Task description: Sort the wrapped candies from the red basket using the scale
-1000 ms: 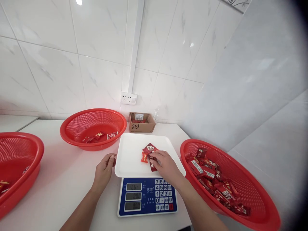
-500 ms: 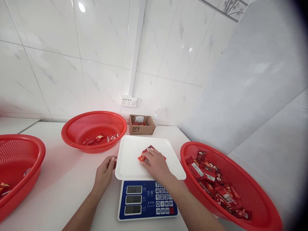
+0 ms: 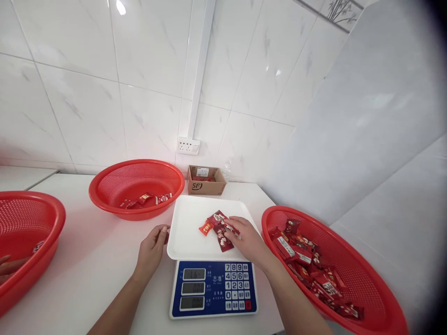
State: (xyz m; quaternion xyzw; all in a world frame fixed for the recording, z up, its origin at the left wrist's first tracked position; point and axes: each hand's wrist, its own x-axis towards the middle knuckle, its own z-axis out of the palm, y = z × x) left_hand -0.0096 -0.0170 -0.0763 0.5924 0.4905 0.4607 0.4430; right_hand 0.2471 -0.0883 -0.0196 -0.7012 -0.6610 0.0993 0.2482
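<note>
On the white weighing tray of a scale lie several dark red snack packets and one small orange-red packet. My right hand rests over the right side of this little pile, its fingers spread and touching the packets without closing on them. At the tray's left edge, my left hand is closed with thumb and finger pinched. Something small and dark shows by its fingertips, but I cannot make out what it is. Below the tray, the scale's blue panel shows its displays and keys.
A red basket full of packets stands at right. Another red basket with several packets stands behind left. Another person's hand reaches into a third red basket. A cardboard box stands near the wall.
My right hand has drawn back to the right across the tray, uncovering more of the packets. My left hand stays at the tray edge. Another person's hand has appeared in the left basket.
</note>
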